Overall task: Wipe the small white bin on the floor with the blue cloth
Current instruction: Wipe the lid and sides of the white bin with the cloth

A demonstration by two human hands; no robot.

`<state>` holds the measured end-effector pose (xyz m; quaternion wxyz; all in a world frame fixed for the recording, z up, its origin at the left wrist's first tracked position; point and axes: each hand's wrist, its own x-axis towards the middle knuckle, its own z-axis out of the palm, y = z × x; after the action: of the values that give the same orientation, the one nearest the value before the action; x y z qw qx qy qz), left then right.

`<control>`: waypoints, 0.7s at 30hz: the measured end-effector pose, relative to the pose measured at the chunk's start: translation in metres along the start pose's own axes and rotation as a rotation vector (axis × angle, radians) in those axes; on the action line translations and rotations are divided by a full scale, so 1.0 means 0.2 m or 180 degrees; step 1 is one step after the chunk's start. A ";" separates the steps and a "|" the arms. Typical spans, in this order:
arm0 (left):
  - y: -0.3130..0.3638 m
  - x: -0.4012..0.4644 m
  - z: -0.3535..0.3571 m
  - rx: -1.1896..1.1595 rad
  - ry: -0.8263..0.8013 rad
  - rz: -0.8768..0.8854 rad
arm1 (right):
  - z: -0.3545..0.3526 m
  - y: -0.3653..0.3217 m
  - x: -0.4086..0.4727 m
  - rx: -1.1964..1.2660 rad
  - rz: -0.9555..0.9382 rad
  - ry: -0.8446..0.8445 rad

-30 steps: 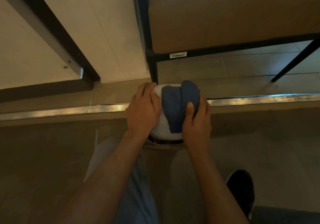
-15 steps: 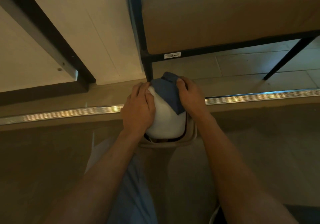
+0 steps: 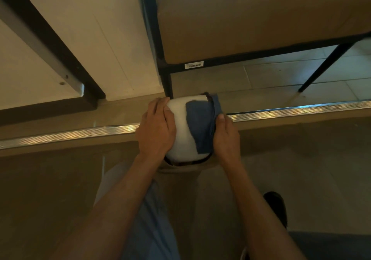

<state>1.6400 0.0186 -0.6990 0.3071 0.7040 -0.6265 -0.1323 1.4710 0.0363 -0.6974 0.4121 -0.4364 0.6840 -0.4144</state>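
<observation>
The small white bin [image 3: 181, 131] stands on the floor at the centre of the head view, seen from above with its rounded white lid facing me. A blue cloth [image 3: 201, 125] lies draped over the lid's right half. My left hand [image 3: 155, 128] rests on the bin's left side, fingers laid over the lid. My right hand [image 3: 225, 136] presses the cloth against the bin's right side, thumb on the cloth's edge. The bin's lower body is hidden under the lid and my hands.
A black-framed chair [image 3: 251, 18] with a tan seat stands just behind the bin, one leg [image 3: 167, 82] almost touching it. A metal floor strip [image 3: 301, 109] runs left to right under the bin. My shoe [image 3: 276, 207] is at the lower right.
My right hand has drawn the cloth from the lid's far top edge back down to its right side. The left hand has stayed on the bin's left side.
</observation>
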 end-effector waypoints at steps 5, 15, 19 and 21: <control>0.01 0.01 0.02 0.0017 0.0060 0.0004 | -0.07 -0.07 0.26 0.0127 0.0566 -0.0469; -0.01 0.01 0.02 0.0072 0.0063 0.0070 | -0.20 0.11 0.05 0.0087 0.1131 -0.0624; 0.00 0.01 0.02 0.0103 0.0060 0.0012 | -0.16 0.10 0.17 -0.0357 0.1216 -0.0559; 0.00 0.01 0.02 0.0106 0.0080 -0.0047 | -0.13 0.06 0.25 -0.0685 0.1227 -0.0581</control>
<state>1.6376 0.0159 -0.7016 0.3022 0.7153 -0.6195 -0.1152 1.4305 -0.0016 -0.7095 0.4949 -0.3748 0.7549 -0.2116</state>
